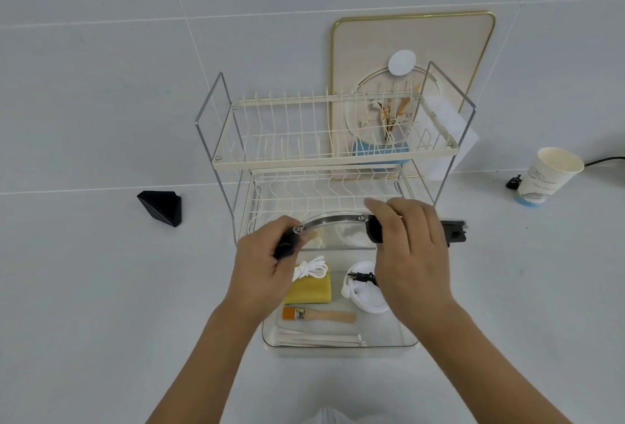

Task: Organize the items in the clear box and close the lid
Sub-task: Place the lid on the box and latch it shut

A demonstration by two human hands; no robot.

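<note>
The clear box [340, 344] lay open on the counter before the dish rack [331, 153], holding a brush [318, 314], a yellow sponge [309, 288] and a white cord [309, 268]. The left hand [267, 264] and right hand [411, 247] each gripped one black end of a curved metal tool [334, 220] above it. The organizing step appeared to be in progress; next, the tool probably needed lowering into free space.

clear box [338, 347]: transparent glossy plastic. inside the box: brush [318, 314] with matt wooden handle and shiny metal ferrule; yellow sponge [309, 288], matt, rough. behind the box: dish rack [331, 139], cream coated wire on polished metal frame. right of the rack: matt paper cup [548, 176].
</note>
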